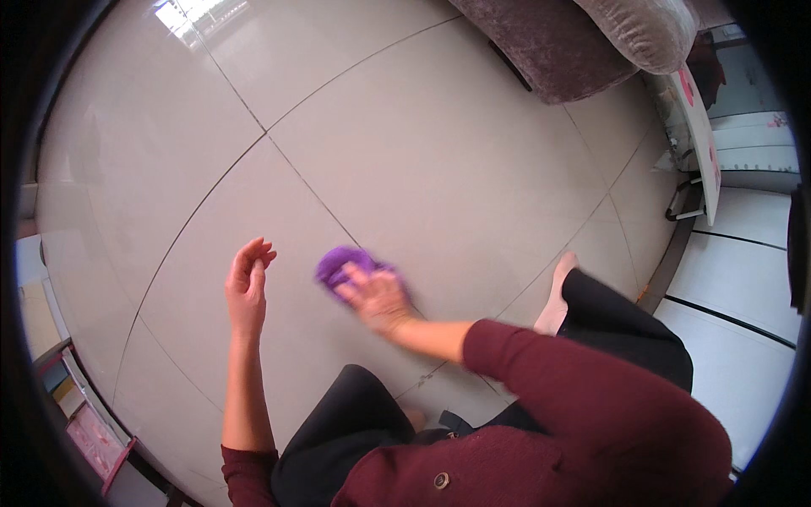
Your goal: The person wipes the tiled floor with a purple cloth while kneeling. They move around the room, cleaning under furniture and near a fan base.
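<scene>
Under my right hand (377, 301) lies a bunched purple cloth (339, 256), pressed flat against the glossy tiled floor (412, 165). The fingers are spread over it, and hand and cloth are blurred. My left hand (248, 269) is raised to the left of the cloth, apart from it, with nothing in it. Its fingers curl loosely and the thumb stands off a little.
A brown plush sofa (538, 44) with a pale cushion (646, 28) stands at the top right. White cabinet fronts (735, 279) and a leaning white folding table (700, 146) line the right side. Shelves with a pink box (95, 437) are at the lower left.
</scene>
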Demonstrator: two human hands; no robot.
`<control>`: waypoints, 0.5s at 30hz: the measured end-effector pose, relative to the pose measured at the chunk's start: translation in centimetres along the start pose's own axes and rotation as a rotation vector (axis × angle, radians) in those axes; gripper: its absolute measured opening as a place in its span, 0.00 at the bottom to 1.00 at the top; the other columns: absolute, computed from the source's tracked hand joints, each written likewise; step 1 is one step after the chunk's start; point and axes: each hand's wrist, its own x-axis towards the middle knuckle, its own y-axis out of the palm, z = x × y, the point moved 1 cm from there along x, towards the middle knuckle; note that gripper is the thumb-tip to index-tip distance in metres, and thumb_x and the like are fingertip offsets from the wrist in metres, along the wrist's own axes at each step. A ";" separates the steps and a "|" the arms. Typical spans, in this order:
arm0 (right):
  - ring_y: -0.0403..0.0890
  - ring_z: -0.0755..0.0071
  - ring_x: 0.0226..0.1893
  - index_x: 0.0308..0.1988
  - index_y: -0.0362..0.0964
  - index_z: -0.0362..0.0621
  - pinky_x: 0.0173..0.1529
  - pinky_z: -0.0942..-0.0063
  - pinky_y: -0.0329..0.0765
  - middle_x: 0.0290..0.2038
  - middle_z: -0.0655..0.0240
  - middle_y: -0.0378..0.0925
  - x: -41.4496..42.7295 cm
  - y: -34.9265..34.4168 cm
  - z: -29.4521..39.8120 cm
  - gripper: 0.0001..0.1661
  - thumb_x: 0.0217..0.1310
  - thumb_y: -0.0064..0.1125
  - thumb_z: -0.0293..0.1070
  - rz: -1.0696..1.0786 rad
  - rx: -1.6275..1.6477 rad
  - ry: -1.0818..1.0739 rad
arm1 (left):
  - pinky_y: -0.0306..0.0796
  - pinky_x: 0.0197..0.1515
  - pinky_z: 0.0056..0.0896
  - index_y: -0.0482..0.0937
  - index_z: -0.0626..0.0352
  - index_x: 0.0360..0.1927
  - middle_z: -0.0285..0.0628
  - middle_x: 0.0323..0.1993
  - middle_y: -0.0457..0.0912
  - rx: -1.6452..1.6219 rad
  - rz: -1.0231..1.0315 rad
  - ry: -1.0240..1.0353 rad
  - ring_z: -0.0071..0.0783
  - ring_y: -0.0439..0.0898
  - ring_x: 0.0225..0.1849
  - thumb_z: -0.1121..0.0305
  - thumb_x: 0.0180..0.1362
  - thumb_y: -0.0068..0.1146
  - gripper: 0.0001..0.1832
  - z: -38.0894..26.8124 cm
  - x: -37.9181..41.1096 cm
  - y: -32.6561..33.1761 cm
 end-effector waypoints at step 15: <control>0.77 0.72 0.48 0.53 0.73 0.40 0.55 0.73 0.73 0.48 0.66 0.78 5.1 -8.7 -17.6 0.28 0.48 0.51 0.25 -0.113 1.304 0.575 | 0.70 0.59 0.36 0.69 0.64 0.58 0.45 0.51 0.75 -0.052 -0.204 -0.012 0.33 0.75 0.53 0.70 0.68 0.41 0.17 1.7 -9.0 -7.4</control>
